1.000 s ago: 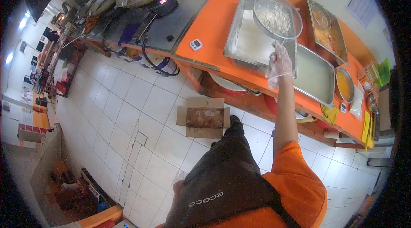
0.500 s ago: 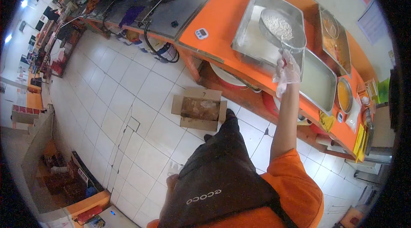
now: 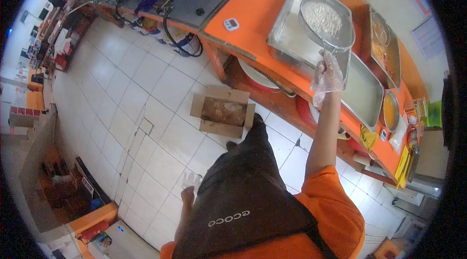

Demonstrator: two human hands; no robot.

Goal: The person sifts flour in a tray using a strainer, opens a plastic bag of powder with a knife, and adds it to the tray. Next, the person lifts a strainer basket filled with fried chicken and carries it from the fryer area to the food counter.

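My right hand point(image 3: 327, 76), in a clear plastic glove, is closed around the handle of a round mesh strainer point(image 3: 344, 39). Small white pieces point(image 3: 321, 18) that look floury fill part of the strainer. It is over the right side of a deep metal tray point(image 3: 286, 9) with white powder inside; whether it touches the tray is unclear. My left hand point(image 3: 191, 181), also gloved, hangs low beside the dark apron point(image 3: 228, 195). Its fingers look stretched out, and it holds nothing.
Along the orange counter point(image 3: 245, 10) lie a white timer point(image 3: 231, 24), a tray of pale liquid point(image 3: 362, 91), a bowl of orange liquid point(image 3: 390, 109) and a tray of orange food point(image 3: 386, 62). An open cardboard box point(image 3: 221, 128) sits on the tiled floor by my feet.
My left hand has swung out from beside the apron and shows more fully. The strainer stays over the tray in my right hand. The view has shifted slightly.
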